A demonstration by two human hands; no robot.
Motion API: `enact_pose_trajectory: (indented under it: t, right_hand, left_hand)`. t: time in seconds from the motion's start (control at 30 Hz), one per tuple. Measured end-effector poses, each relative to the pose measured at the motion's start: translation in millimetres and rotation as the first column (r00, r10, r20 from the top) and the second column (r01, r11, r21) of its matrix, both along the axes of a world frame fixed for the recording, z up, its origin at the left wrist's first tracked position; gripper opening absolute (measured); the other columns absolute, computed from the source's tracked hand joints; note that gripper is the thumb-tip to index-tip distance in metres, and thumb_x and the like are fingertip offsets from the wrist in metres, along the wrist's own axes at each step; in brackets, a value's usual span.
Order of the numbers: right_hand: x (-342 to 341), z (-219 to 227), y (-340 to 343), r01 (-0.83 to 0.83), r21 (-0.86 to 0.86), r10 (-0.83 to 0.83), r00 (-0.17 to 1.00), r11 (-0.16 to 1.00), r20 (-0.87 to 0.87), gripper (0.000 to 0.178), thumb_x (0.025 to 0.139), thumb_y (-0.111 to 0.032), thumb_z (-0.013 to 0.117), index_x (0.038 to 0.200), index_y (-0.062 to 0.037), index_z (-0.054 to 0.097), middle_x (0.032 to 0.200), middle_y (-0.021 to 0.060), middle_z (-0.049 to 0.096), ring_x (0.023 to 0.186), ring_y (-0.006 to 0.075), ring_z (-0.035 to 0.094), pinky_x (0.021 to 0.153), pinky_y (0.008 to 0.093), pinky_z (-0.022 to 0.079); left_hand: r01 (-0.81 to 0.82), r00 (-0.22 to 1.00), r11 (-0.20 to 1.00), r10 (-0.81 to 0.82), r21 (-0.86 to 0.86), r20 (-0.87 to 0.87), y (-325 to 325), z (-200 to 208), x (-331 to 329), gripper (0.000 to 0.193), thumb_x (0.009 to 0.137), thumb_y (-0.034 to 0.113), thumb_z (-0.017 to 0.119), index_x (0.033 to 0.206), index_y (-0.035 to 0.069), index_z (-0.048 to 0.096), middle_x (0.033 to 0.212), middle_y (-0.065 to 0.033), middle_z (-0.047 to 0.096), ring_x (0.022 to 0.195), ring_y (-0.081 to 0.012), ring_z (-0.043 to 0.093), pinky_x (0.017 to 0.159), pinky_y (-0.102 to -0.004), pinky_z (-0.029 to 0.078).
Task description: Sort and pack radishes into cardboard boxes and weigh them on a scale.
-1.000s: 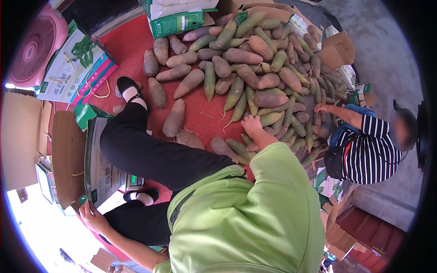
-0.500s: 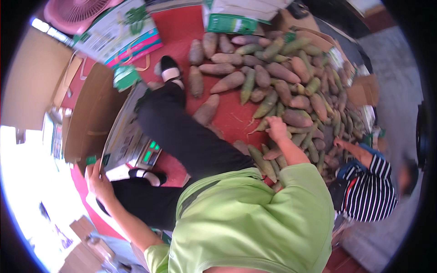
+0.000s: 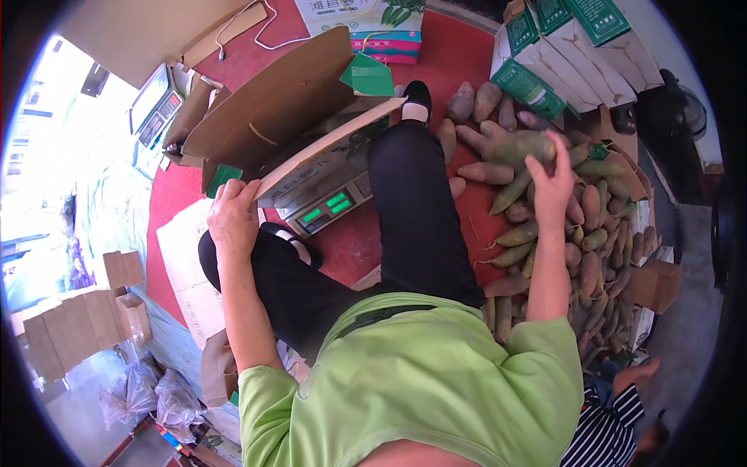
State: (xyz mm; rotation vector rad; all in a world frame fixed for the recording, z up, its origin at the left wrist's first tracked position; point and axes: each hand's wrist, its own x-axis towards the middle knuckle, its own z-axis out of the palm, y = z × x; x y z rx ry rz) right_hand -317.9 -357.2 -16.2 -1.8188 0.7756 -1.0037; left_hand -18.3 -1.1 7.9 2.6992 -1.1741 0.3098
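Observation:
My right hand, raised over the heap, has its thumb and fingers about one end of a plump green radish. Both the fingertips and the radish are slightly blurred. My left hand grips the near corner of an open cardboard carton, its fingers over the rim beside a green flap. The carton stands on a digital scale with a lit green display, by my legs. Little of the carton's inside shows. Purple and green radishes lie heaped on the red floor covering at my right.
Tall white-and-green cartons stand beyond the heap. At far left is a second scale; a flattened carton lies below it. A co-worker in a striped shirt is at lower right. Plastic bags lie at lower left.
The view has swung left. My right hand has come up from the heap with a radish and moved toward the far side. My left hand still holds the carton's edge.

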Motion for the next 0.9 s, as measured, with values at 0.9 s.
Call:
enact_pose_trajectory:
  t: [0.9]
  right_hand:
    - [114.8, -2.6, 37.5, -0.235, -0.114, 0.235, 0.972, 0.965, -0.007, 0.019, 0.084, -0.018, 0.064, 0.097, -0.0053, 0.068, 0.092, 0.011, 0.065, 0.087, 0.0231, 0.063, 0.077, 0.0331, 0.049]
  left_hand:
    - [0.013, 1.0, 0.998, -0.014, 0.056, 0.015, 6.4, -15.1, 12.6, 0.019, 0.085, 0.015, 0.061, 0.103, 0.017, 0.068, 0.092, -0.0028, 0.058, 0.087, -0.0254, 0.059, 0.07, -0.0388, 0.049]
